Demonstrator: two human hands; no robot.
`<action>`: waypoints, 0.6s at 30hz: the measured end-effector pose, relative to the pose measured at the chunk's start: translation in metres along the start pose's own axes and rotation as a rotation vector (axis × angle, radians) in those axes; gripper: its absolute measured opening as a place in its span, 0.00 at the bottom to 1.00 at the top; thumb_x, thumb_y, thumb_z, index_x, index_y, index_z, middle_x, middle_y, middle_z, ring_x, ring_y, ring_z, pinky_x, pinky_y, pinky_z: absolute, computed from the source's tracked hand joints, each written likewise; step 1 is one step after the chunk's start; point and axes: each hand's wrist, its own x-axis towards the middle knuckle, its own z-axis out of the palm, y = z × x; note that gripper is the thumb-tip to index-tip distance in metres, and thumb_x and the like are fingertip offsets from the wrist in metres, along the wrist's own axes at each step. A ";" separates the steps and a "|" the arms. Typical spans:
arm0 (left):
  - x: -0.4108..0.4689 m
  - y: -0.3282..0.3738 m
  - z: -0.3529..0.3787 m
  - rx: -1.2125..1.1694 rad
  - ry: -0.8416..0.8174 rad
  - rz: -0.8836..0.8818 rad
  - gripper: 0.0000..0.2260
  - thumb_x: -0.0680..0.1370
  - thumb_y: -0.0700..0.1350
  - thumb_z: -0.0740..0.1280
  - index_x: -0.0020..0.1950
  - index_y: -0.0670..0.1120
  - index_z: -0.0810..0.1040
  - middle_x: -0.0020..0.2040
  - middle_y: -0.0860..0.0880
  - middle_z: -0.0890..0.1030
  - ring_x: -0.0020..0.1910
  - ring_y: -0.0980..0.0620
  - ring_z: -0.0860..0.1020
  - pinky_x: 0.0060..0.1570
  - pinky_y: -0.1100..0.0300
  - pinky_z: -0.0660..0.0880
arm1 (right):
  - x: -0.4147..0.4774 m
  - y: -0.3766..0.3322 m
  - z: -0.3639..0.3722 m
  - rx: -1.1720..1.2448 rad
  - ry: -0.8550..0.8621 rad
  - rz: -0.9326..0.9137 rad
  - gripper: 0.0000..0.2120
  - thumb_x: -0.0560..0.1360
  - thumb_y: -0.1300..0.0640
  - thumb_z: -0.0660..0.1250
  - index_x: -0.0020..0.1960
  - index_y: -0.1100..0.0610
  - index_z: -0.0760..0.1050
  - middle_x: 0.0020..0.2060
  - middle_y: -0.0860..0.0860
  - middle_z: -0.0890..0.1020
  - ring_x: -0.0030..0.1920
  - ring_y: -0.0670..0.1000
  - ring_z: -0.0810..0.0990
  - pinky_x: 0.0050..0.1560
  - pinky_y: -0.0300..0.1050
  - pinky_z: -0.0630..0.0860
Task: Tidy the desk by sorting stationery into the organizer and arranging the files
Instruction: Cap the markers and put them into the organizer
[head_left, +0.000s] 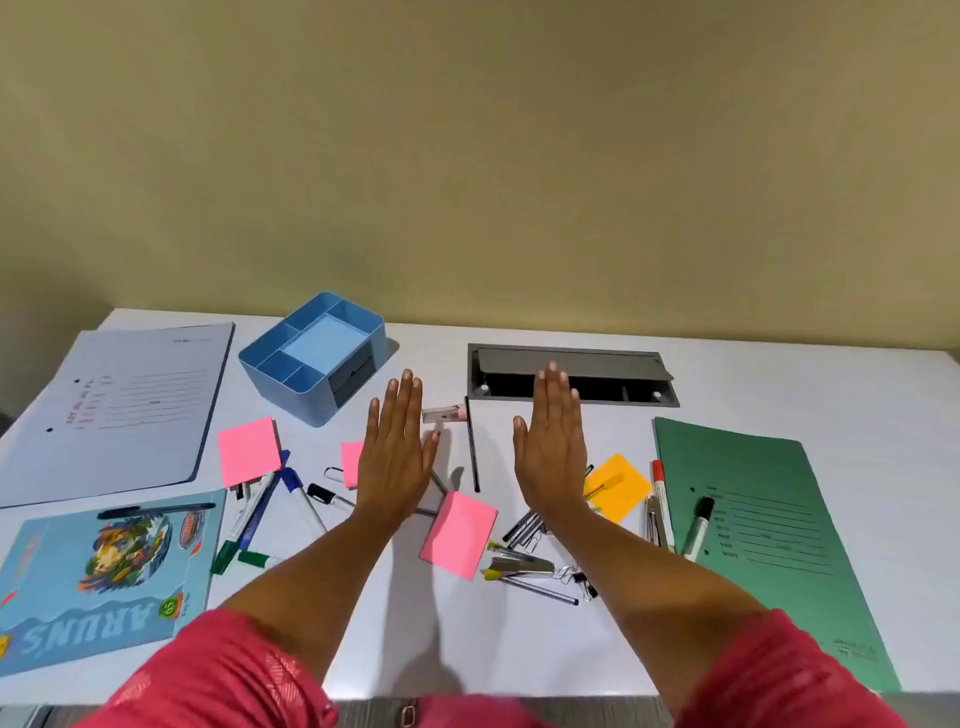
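Observation:
Both hands are held flat over the middle of the white desk, fingers straight, holding nothing: my left hand (397, 447) and my right hand (553, 441). Behind my left hand stands the blue organizer (317, 358), its compartments showing no stationery. Pens, markers (698, 525), clips, a stapler (444, 414) and pink sticky pads (460, 532) lie scattered around the hands. An orange sticky pad (618, 486) lies right of my right hand. A pale blue file (119, 410) lies at the far left, a green file (769, 540) at the right.
A blue illustrated book (104, 577) with a black pen on it lies at the near left. A grey cable hatch (571, 374) is open in the desk behind my right hand. A beige wall runs along the desk's far edge.

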 end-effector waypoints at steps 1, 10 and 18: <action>-0.009 0.000 0.001 -0.016 -0.036 -0.031 0.27 0.82 0.55 0.47 0.78 0.47 0.46 0.79 0.48 0.45 0.78 0.49 0.44 0.75 0.53 0.39 | -0.010 0.001 0.001 0.000 -0.033 0.039 0.28 0.80 0.53 0.49 0.76 0.63 0.50 0.77 0.58 0.52 0.77 0.54 0.48 0.75 0.52 0.50; -0.097 -0.012 0.024 -0.088 -0.199 -0.094 0.29 0.81 0.58 0.40 0.78 0.43 0.51 0.78 0.48 0.51 0.78 0.48 0.49 0.75 0.54 0.43 | -0.104 0.020 0.024 0.075 -0.172 0.135 0.26 0.81 0.56 0.53 0.76 0.62 0.52 0.76 0.57 0.55 0.77 0.53 0.51 0.76 0.49 0.50; -0.139 -0.025 0.038 -0.012 -0.409 -0.109 0.28 0.82 0.56 0.40 0.76 0.41 0.56 0.77 0.44 0.58 0.76 0.50 0.52 0.74 0.55 0.42 | -0.156 0.034 0.033 0.151 -0.144 0.238 0.24 0.79 0.57 0.57 0.73 0.65 0.61 0.74 0.57 0.61 0.74 0.56 0.60 0.75 0.50 0.56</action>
